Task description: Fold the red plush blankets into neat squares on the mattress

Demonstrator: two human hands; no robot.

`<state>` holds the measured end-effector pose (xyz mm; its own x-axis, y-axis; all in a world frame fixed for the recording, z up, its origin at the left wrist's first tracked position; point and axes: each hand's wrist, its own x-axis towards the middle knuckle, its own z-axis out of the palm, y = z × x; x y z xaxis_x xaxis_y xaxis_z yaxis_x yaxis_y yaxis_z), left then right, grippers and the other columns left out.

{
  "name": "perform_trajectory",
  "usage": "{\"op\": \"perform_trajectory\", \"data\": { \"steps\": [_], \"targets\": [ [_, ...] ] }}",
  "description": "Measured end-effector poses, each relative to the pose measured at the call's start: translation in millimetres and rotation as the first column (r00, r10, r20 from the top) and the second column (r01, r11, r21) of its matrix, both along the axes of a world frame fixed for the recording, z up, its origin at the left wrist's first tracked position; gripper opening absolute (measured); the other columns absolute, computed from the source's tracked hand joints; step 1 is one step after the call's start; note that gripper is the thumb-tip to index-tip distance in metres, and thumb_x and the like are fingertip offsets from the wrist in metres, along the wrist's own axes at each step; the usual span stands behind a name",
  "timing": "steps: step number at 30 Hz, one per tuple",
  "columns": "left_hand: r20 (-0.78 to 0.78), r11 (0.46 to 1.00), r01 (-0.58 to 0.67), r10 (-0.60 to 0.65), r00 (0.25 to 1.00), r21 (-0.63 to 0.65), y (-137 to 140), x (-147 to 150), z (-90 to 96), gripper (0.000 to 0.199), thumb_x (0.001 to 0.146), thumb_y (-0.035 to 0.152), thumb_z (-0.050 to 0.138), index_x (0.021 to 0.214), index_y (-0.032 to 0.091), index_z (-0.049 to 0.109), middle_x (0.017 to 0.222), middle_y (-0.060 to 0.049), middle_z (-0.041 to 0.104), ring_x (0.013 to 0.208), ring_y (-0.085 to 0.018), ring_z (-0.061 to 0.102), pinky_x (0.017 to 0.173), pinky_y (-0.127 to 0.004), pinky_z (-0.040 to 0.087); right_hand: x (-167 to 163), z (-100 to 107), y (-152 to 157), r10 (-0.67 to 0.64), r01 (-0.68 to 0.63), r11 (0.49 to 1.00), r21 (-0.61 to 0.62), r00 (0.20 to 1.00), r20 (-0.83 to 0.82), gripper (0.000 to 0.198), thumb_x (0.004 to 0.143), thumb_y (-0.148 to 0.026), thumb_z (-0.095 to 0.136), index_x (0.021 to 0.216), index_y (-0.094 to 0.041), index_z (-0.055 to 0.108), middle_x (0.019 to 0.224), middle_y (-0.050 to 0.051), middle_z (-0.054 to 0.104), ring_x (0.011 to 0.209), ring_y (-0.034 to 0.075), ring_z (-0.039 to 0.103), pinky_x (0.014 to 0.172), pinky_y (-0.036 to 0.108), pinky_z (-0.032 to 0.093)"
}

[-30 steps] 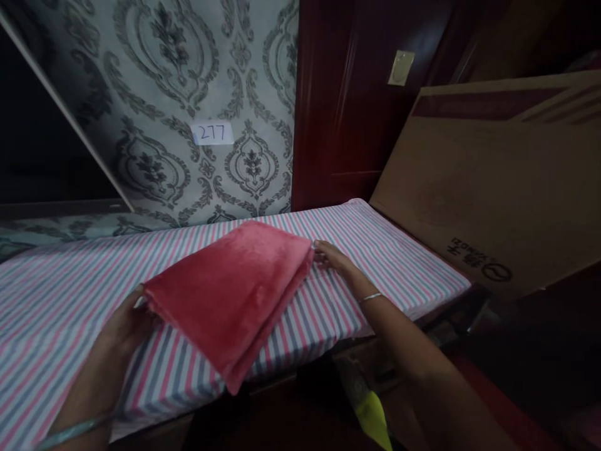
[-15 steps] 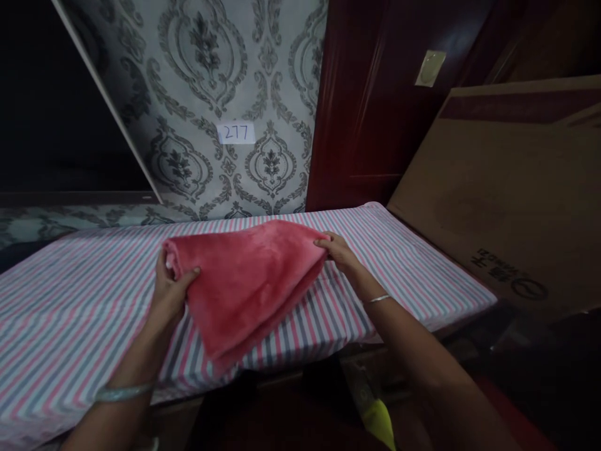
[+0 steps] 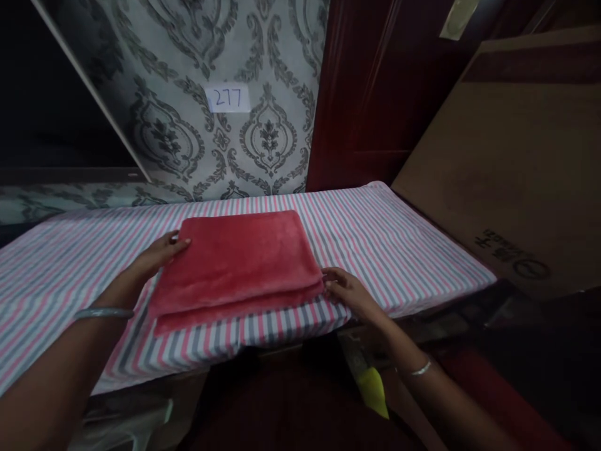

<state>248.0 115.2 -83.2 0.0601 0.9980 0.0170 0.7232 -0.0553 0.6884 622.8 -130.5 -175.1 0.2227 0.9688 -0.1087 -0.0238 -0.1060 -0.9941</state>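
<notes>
A folded coral-red plush cloth (image 3: pixel 244 257) lies flat on the striped sheet, its layered fold facing me. My left hand (image 3: pixel 162 252) grips its left edge near the far corner, thumb on top and the other fingers partly hidden at the edge. At the near right corner, my right hand (image 3: pixel 345 289) has its fingers bent round the edge of the cloth.
A pink, grey and white striped sheet (image 3: pixel 375 250) covers the table. On the right leans a large cardboard box (image 3: pixel 511 163). Behind are a patterned wall with a paper marked 277 (image 3: pixel 228 98), a dark red door (image 3: pixel 361 94) and a dark screen (image 3: pixel 56 100).
The cloth has come down flat and squared up on the sheet. My right hand has moved down to its near right corner; my left hand stays at the left edge. The view has tilted down.
</notes>
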Motion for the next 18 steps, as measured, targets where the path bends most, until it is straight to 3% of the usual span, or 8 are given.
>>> {"op": "perform_trajectory", "data": {
  "steps": [2, 4, 7, 9, 12, 15, 18],
  "targets": [
    [-0.274, 0.991, 0.037, -0.001, 0.962, 0.125, 2.3, 8.0, 5.1, 0.079, 0.086, 0.035, 0.068, 0.151, -0.001, 0.041, 0.149, -0.030, 0.053, 0.138, -0.042, 0.054, 0.112, -0.056, 0.046, 5.4, -6.7, -4.6, -0.038, 0.038, 0.999, -0.002, 0.999, 0.012, 0.051, 0.071, -0.049, 0.076, 0.112, -0.021, 0.065, 0.092, 0.002, 0.068, 0.061, 0.011, 0.057, 0.053, 0.025, 0.049],
    [-0.416, 0.943, 0.216, -0.095, 0.904, 0.253, 4.0, 25.7, 9.3, 0.080, 0.089, 0.033, 0.062, 0.155, -0.002, 0.034, 0.161, -0.028, 0.038, 0.151, -0.039, 0.036, 0.123, -0.054, 0.032, 5.0, -8.1, -7.1, -0.057, 0.057, 0.998, 0.011, 0.998, 0.035, 0.049, 0.073, -0.049, 0.074, 0.112, -0.020, 0.066, 0.095, 0.003, 0.069, 0.060, 0.010, 0.056, 0.053, 0.025, 0.047],
    [-0.447, 0.801, 0.548, -0.409, 0.795, 0.241, -0.7, 72.3, 5.1, 0.074, 0.091, 0.040, 0.058, 0.153, 0.003, 0.041, 0.161, -0.022, 0.042, 0.151, -0.035, 0.037, 0.126, -0.051, 0.027, -4.6, -10.1, -6.9, -0.034, 0.034, 0.999, 0.006, 0.998, 0.058, 0.049, 0.073, -0.048, 0.071, 0.113, -0.019, 0.066, 0.090, 0.004, 0.069, 0.058, 0.011, 0.055, 0.051, 0.025, 0.046],
    [-0.418, 0.666, 0.725, -0.616, 0.668, 0.176, -6.6, 110.9, -3.7, 0.074, 0.091, 0.047, 0.059, 0.153, 0.009, 0.044, 0.163, -0.018, 0.041, 0.152, -0.033, 0.037, 0.126, -0.049, 0.027, -11.6, -12.7, -5.6, -0.030, 0.031, 0.999, -0.021, 0.998, 0.061, 0.053, 0.073, -0.047, 0.070, 0.117, -0.018, 0.064, 0.087, 0.003, 0.067, 0.057, 0.011, 0.054, 0.050, 0.025, 0.044],
    [-0.417, 0.524, 0.847, -0.752, 0.510, 0.091, -12.3, 165.5, -16.3, 0.074, 0.094, 0.055, 0.053, 0.156, 0.016, 0.043, 0.166, -0.015, 0.037, 0.155, -0.031, 0.031, 0.127, -0.049, 0.025, -16.5, -13.7, -4.1, -0.069, 0.073, 0.997, -0.037, 0.993, 0.093, 0.051, 0.072, -0.048, 0.070, 0.114, -0.018, 0.065, 0.091, 0.004, 0.067, 0.056, 0.011, 0.052, 0.047, 0.025, 0.040],
    [-0.471, 0.507, 0.862, -0.756, 0.454, 0.017, -13.1, 204.4, -22.8, 0.074, 0.097, 0.054, 0.048, 0.158, 0.013, 0.038, 0.169, -0.017, 0.029, 0.157, -0.032, 0.025, 0.128, -0.052, 0.021, -17.4, -9.2, -2.8, -0.119, 0.114, 0.993, 0.042, 0.980, 0.156, 0.040, 0.072, -0.047, 0.072, 0.100, -0.020, 0.066, 0.090, 0.003, 0.066, 0.062, 0.012, 0.054, 0.050, 0.025, 0.041],
    [-0.521, 0.540, 0.842, -0.713, 0.469, 0.020, -15.7, 223.5, -29.2, 0.074, 0.100, 0.052, 0.043, 0.160, 0.011, 0.034, 0.170, -0.019, 0.023, 0.159, -0.032, 0.020, 0.128, -0.055, 0.016, -21.1, -5.6, -1.1, -0.061, 0.057, 0.996, 0.064, 0.995, 0.075, 0.048, 0.075, -0.050, 0.070, 0.113, -0.022, 0.063, 0.073, -0.002, 0.061, 0.055, 0.013, 0.055, 0.048, 0.025, 0.041]
  ]
}}
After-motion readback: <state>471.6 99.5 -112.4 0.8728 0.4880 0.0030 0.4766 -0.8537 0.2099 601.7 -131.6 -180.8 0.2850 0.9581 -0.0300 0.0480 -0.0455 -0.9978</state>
